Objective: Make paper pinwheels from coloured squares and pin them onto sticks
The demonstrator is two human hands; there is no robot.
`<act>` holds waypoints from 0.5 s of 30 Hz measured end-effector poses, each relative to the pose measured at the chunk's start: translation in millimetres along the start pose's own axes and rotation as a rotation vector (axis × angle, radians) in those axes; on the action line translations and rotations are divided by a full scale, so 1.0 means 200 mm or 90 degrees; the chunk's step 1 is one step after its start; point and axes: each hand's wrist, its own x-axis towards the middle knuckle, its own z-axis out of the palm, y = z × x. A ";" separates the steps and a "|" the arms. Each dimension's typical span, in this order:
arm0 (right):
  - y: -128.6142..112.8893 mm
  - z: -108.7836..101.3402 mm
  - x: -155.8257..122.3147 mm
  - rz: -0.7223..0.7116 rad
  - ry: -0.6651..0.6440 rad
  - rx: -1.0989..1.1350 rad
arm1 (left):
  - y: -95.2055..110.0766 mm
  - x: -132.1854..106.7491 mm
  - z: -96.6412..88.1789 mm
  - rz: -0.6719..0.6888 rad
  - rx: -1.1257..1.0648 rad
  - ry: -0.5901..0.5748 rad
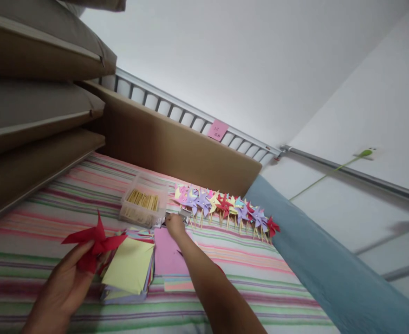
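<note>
Red paper pinwheel is held in the left hand, fingers closed on it, above the striped bed. Right hand touches a small metal thing near the box of sticks; whether its grip is closed I cannot tell.

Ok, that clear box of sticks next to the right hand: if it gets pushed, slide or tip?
The clear box looks low and wide, so it would likely slide, not tip. It sits on soft striped bedding, which may drag or bunch. The sticks lie loose inside with no lid visible, so a hard shove could probably scatter them.
</note>
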 end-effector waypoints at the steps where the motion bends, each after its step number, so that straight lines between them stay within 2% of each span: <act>1: 0.00 -0.01 0.00 -0.001 -0.003 0.012 | 0.00 0.00 0.00 0.007 0.004 0.000; 8: 0.01 -0.07 -0.05 0.008 -0.042 0.091 | 0.02 0.00 0.01 0.011 0.009 0.017; 15: 0.12 -0.07 -0.31 0.035 -0.236 0.123 | 0.01 0.00 -0.01 -0.013 0.019 -0.012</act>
